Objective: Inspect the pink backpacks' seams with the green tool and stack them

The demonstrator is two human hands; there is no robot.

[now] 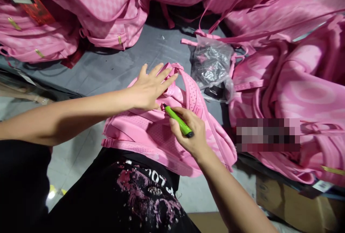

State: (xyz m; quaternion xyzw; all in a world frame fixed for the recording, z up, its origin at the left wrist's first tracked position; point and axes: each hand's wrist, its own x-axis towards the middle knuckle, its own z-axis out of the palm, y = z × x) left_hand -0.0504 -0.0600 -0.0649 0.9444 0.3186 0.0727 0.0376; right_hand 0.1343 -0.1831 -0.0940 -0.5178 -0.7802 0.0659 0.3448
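Observation:
A pink backpack (159,132) lies at the table's front edge, its perforated back panel and shoulder straps facing up. My left hand (152,85) rests flat on its upper part, fingers spread. In my right hand (192,128) is a green tool with black ends (178,119), shaped like a marker or small cutter; its kind is not plain. The tool's dark tip meets the pink fabric just below my left hand. What the tip touches is too small to make out.
Pink checkered backpacks (107,6) stand along the back left of the grey table (129,60). A clear plastic bag (212,64) with dark items lies right of my hands. More pink backpacks (312,92) are piled at the right. A cardboard box (285,197) sits below the table.

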